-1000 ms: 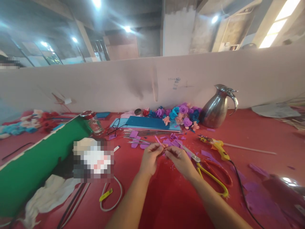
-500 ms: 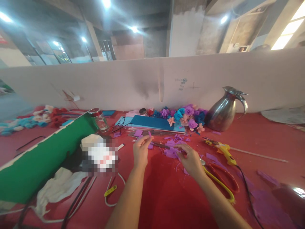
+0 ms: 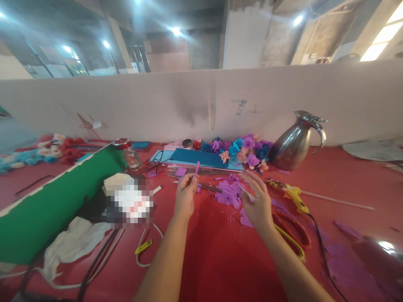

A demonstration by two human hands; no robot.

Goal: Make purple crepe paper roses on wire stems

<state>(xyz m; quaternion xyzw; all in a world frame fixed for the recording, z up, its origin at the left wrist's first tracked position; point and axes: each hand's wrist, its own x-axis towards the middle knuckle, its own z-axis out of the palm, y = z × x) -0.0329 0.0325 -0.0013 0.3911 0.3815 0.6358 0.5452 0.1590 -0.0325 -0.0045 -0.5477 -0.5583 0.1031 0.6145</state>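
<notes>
My left hand [image 3: 185, 195] is closed in a pinch on a small rolled purple paper strip [image 3: 197, 167] that sticks up above its fingertips. My right hand [image 3: 258, 201] hovers with fingers spread over the red table, just right of a pile of purple paper petals [image 3: 227, 193]. It holds nothing that I can see. Red and yellow scissors [image 3: 291, 237] lie partly under my right wrist.
A yellow glue gun [image 3: 292, 196] with a black cord lies to the right. A steel jug [image 3: 292, 142] and a heap of paper flowers [image 3: 242, 150] stand by the back wall. Blue sheets [image 3: 201, 158], a green roll [image 3: 53, 201], a glass jar [image 3: 127, 153] and white cloth [image 3: 75, 243] are left.
My hands have separated: the left kept the purple strip and raised it, while the right let go, dipped to the petal pile, then opened and lifted above it.
</notes>
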